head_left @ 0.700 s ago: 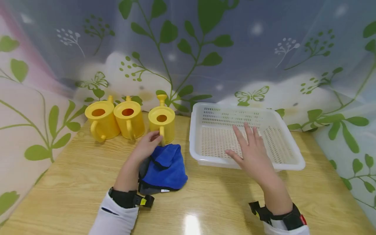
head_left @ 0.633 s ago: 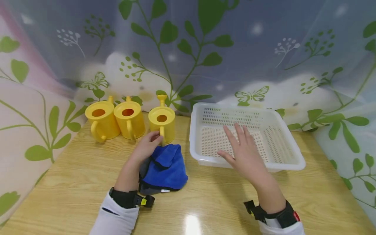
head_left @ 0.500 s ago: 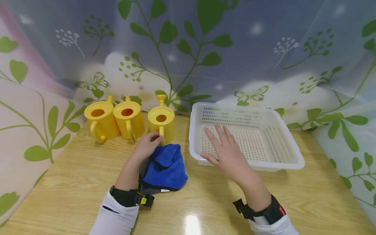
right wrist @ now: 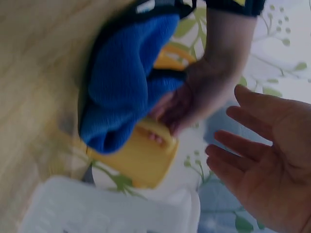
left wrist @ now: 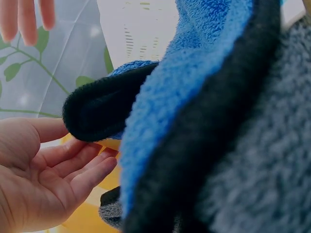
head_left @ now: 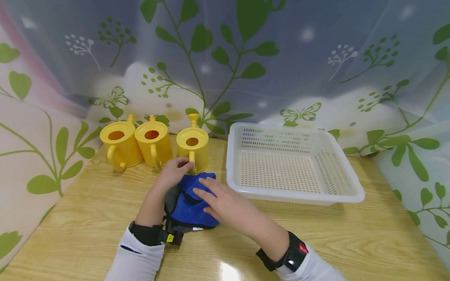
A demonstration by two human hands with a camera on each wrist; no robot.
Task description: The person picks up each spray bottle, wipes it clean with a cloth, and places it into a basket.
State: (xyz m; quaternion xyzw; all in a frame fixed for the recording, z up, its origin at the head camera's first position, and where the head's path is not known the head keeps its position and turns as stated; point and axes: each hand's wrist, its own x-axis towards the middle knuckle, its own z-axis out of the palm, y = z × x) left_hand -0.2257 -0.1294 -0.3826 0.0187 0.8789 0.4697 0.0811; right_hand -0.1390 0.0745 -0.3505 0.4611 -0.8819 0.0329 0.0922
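Observation:
Three yellow watering cans stand at the back left. My left hand (head_left: pixel 172 171) is at the handle of the rightmost watering can (head_left: pixel 200 154); in the right wrist view its fingertips show through the handle loop (right wrist: pixel 155 131). A folded blue and grey cloth (head_left: pixel 191 214) with black edging lies just in front of this can. Over the cloth hovers my right hand (head_left: pixel 228 203), its fingers spread and holding nothing. The cloth covers much of the left wrist view and hides part of the left hand's grip there.
A white perforated plastic basket (head_left: pixel 291 197) sits to the right of the cloth. The left watering can (head_left: pixel 128 150) and the middle watering can (head_left: pixel 163 146) stand side by side. A leaf-patterned curtain (head_left: pixel 218 78) hangs behind the wooden table (head_left: pixel 88 234).
My right hand has moved left and slightly down, from over the basket to over the cloth. The left hand stays at the can's handle.

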